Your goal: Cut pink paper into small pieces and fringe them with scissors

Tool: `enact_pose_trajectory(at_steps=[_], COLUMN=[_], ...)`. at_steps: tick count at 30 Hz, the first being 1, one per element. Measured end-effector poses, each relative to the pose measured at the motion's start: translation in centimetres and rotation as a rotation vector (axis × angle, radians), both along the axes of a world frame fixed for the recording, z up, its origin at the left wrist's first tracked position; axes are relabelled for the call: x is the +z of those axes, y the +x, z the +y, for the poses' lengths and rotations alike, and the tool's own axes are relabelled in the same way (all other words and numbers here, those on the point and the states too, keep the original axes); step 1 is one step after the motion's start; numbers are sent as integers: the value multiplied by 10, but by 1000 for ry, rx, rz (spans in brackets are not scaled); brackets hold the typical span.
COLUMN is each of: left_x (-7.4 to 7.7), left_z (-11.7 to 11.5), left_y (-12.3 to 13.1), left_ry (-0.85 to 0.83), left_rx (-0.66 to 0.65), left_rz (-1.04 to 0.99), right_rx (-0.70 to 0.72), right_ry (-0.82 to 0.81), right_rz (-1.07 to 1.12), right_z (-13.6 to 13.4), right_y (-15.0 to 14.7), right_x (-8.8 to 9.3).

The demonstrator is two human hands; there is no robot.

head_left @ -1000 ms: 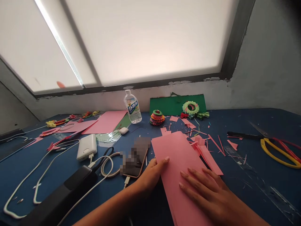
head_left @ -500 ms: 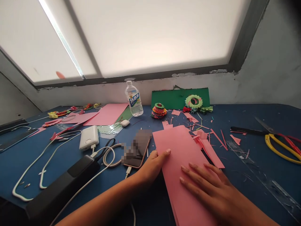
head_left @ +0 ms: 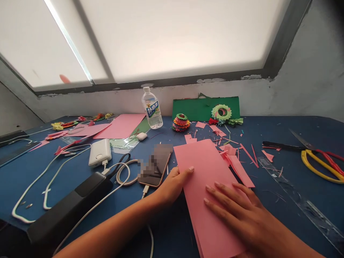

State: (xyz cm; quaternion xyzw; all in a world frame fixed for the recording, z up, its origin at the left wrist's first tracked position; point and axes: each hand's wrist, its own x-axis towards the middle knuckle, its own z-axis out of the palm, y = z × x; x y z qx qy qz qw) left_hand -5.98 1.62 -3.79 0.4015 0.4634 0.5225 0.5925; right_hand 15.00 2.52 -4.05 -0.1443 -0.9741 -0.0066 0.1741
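A long sheet of pink paper [head_left: 204, 168] lies on the blue table [head_left: 282, 200] in front of me. My left hand [head_left: 173, 186] grips its left edge, thumb on top and fingers curled under. My right hand [head_left: 236, 211] rests flat on the sheet's near part, fingers stretched and spread. Smaller pink offcuts [head_left: 238, 170] lie just to the right of the sheet.
A phone [head_left: 156, 166] on a cable, a white power bank [head_left: 100, 152], white cables and a black block [head_left: 64, 215] lie left. A water bottle [head_left: 152, 108], green card [head_left: 205, 108] and paper rosettes stand at the back. Yellow-handled scissors [head_left: 319, 161] and a clear ruler [head_left: 298, 200] lie right.
The view has tilted slightly, so everything sits a little higher in frame. Both hands stay on the pink sheet in nearly the same places.
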Motion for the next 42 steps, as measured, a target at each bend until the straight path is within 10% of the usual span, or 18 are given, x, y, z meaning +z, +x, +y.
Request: enact_pose_trajectory(at_steps=[7,13,20,42], left_x=[2,8,6,12], left_z=[0,-8,-13,-15], left_y=[-2,0,1,2], left_ry=[7,-45,-56,-101], left_rx=[-10,-107,-160,-203], left_rz=[24,45,69,1], right_rx=[-123,-534,-410,-469], right_ry=[-357,-917,-1703,-1738], right_rz=[207,676,734,760], right_z=[-10,11,11,6], right_y=[6,9,-2,1], right_x=[8,11,17,18])
